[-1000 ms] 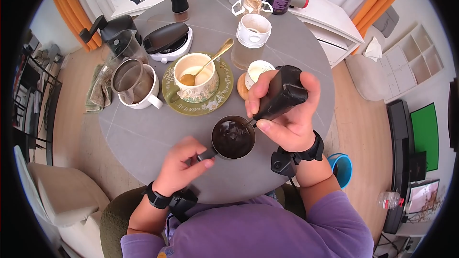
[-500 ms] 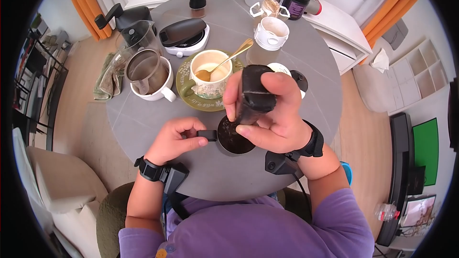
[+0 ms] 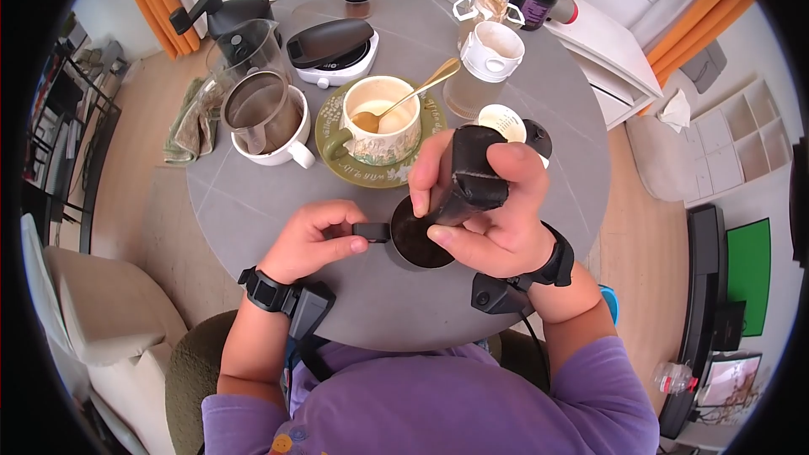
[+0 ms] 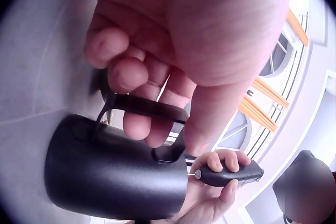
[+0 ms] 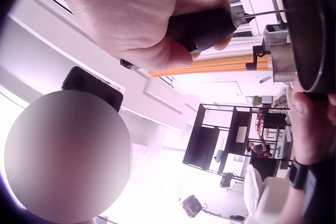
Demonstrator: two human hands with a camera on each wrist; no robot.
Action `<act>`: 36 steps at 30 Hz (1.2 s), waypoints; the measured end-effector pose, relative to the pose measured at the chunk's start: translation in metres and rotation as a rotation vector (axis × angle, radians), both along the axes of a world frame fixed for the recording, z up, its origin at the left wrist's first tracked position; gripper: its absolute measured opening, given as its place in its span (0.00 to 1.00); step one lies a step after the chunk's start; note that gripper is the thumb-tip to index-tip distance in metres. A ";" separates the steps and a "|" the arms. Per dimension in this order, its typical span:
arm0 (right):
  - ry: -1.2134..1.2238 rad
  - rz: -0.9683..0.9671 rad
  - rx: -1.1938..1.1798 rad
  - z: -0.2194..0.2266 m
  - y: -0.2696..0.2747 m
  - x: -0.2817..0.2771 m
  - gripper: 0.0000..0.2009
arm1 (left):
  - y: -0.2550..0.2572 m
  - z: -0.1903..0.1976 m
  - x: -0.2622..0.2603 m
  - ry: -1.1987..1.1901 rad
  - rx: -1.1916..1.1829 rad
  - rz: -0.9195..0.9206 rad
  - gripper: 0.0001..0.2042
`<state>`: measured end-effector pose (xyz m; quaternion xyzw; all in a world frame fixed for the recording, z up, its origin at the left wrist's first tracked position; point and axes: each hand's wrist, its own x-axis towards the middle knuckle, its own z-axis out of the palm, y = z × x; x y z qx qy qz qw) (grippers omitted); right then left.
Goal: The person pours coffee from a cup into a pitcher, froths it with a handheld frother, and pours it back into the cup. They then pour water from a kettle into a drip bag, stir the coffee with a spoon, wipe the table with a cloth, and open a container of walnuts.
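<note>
My left hand (image 3: 308,240) grips the handle of a black milk pitcher (image 4: 115,171), with fingers hooked through the loop and the thumb along its upper end. Dark liquid shows inside the pitcher in the head view, partly hidden behind my right hand (image 3: 510,236). That hand holds a black handheld milk frother (image 3: 474,170), fingertips and thumb pinching its narrow lower end. The frother's thin metal shaft (image 5: 262,13) runs into the pitcher's mouth in the right wrist view. Its tip is hidden inside.
Ahead, a patterned cup (image 3: 383,139) with a gold spoon (image 3: 421,88) stands on a green saucer (image 3: 337,167). Leftward are a white mug (image 3: 299,152) with a strainer (image 3: 257,105) in it and a scale (image 3: 337,67). A white-topped jar (image 3: 484,76) stands back right.
My right hand has brought the frother from a slant at the pitcher's right rim to a steeper hold over its mouth. My left hand keeps the handle. The head view has shifted slightly.
</note>
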<state>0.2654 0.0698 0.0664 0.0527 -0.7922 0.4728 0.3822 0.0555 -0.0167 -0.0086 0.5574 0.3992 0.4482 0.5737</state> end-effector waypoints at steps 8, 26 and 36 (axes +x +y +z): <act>0.015 -0.054 -0.017 -0.005 -0.003 -0.002 0.42 | 0.000 0.003 0.000 0.047 0.001 0.025 0.06; 0.002 -0.058 -0.029 -0.002 -0.002 0.001 0.41 | -0.001 0.006 0.001 0.068 0.015 0.021 0.07; 0.039 -0.083 -0.048 0.000 0.000 0.005 0.41 | -0.001 0.008 -0.002 0.115 -0.016 -0.014 0.11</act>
